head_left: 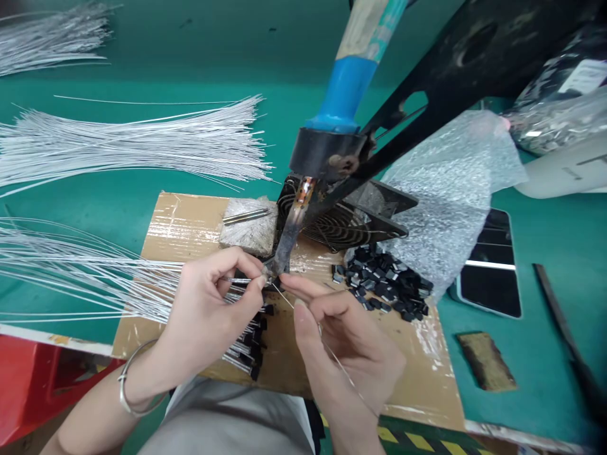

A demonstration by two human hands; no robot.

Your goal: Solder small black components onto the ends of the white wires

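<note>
My left hand [211,309] pinches a thin white wire with a small black part at its end, right at the tip of the fixed soldering iron [289,237]. My right hand [339,338] pinches a fine strand of solder wire [332,354] that runs up to the same tip. The iron has a blue handle [348,88] and hangs in a black bracket. Under my left hand lies a bunch of finished wires with black ends [249,351]. A pile of small black parts [384,284] sits to the right of the tip on the taped cardboard board [184,227].
Bundles of thin white wires [133,142] fan out across the green table on the left. A small black fan [341,218] and a grey sponge block [249,227] stand behind the tip. Bubble wrap [450,183], a phone [490,265] and a brown pad [486,360] lie right.
</note>
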